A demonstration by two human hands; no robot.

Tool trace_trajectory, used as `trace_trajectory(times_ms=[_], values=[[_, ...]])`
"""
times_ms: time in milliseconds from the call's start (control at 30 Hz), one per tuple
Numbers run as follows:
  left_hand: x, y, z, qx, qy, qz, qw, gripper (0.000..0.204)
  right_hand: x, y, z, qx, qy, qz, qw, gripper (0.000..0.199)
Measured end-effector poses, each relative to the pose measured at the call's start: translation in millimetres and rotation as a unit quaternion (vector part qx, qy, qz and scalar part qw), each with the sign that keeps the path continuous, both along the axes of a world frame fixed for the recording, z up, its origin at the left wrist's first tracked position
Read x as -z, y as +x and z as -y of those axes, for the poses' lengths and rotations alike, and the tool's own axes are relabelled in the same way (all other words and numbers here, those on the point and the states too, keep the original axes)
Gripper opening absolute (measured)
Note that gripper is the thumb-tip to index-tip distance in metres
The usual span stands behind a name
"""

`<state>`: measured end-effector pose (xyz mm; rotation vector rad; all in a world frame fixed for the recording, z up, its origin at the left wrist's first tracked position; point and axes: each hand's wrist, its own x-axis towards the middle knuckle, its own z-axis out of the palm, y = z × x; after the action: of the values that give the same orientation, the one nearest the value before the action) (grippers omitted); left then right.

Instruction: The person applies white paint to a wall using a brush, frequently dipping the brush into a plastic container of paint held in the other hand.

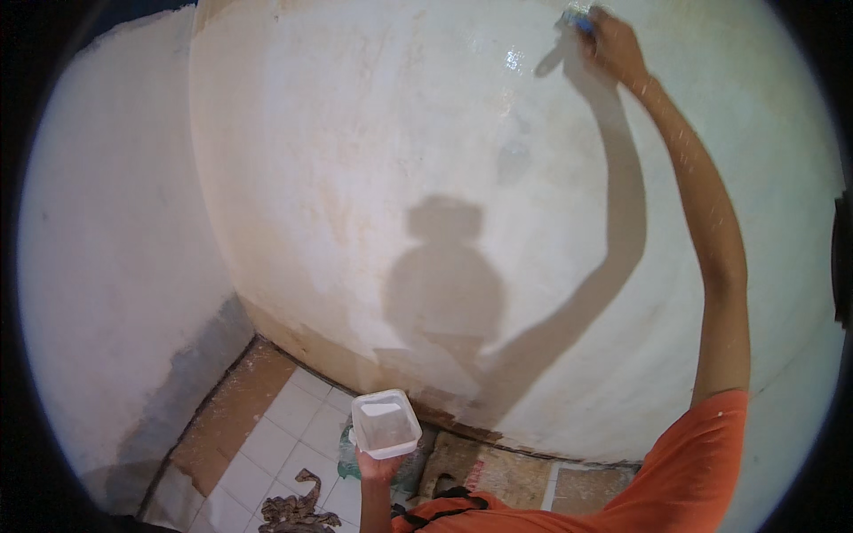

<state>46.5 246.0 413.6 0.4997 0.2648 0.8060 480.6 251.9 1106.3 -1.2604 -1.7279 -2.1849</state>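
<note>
**Orange sleeve leads up to a busy right hand**

The right hand's fingers close around a small blue tool at the pale wall; blur hides its exact shape. Glossy, wet-looking spots shine just left of that hand. Far below, the left hand grips a white tub from beneath: squarish, open-topped, round-cornered, its inside greyish with a bright white patch. A crumpled brown cloth lies to that hand's left.
</note>
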Motion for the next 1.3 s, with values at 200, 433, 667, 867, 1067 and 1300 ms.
trace_trajectory(times_ms=[200, 433, 667, 867, 1067, 1300], values=[[5, -2, -9, 0.053, -0.244, 0.133, 0.959, 0.056, 136, -60, -6, -0.031, -0.194, -0.347, 0.917, 0.022], [3, -6, -9, 0.059, -0.147, 0.107, 0.982, 0.06, 103, -28, -16, -0.007, -0.142, -0.383, 0.913, 0.035], [-5, -10, -5, 0.058, -0.199, 0.148, 0.967, 0.058, -78, -22, 20, -0.052, 0.074, -0.101, 0.991, 0.02], [0, -9, -1, 0.042, -0.188, 0.131, 0.972, 0.054, 29, -6, -4, 0.047, -0.038, -0.133, 0.989, 0.014], [-2, -6, -3, 0.022, -0.261, 0.155, 0.953, 0.054, 188, -38, -33, -0.077, -0.234, -0.301, 0.921, 0.011], [2, -6, 1, -0.017, -0.263, 0.156, 0.952, 0.056, 65, -24, -42, 0.004, -0.122, -0.34, 0.932, 0.042]])
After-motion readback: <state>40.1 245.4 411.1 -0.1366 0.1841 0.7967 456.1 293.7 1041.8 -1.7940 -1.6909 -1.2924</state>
